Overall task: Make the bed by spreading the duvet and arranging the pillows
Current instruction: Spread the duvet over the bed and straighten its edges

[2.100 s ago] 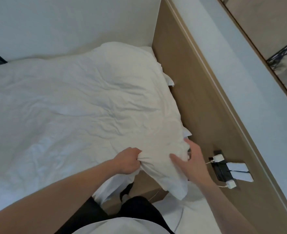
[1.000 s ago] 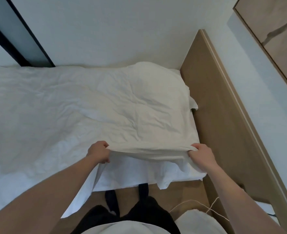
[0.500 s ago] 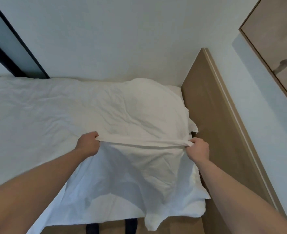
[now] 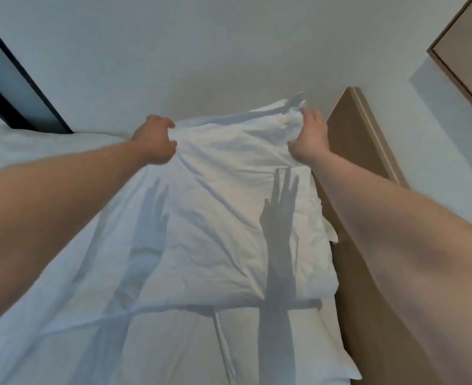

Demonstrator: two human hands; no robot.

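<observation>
A white, creased duvet [image 4: 207, 232] covers the bed and fills the lower middle of the view. Both my arms reach far forward over it. My left hand [image 4: 155, 140] grips a bunched fold of the duvet's edge, fingers curled round the cloth. My right hand [image 4: 310, 140] holds the same edge near its corner, close to the wooden headboard [image 4: 354, 151], with the cloth bunched above its fingers. The stretch of edge between the hands is lifted towards the far wall. No pillow shows uncovered; the duvet bulges beside the headboard.
A white wall [image 4: 201, 56] runs along the bed's far side. The wooden headboard panel lines the right side. A dark window frame [image 4: 21, 98] cuts the upper left. A wooden-framed panel [image 4: 468, 51] hangs at the upper right.
Both hands have carried the duvet's edge from the near side of the bed up and across towards the far wall. The view has tilted upward and forward.
</observation>
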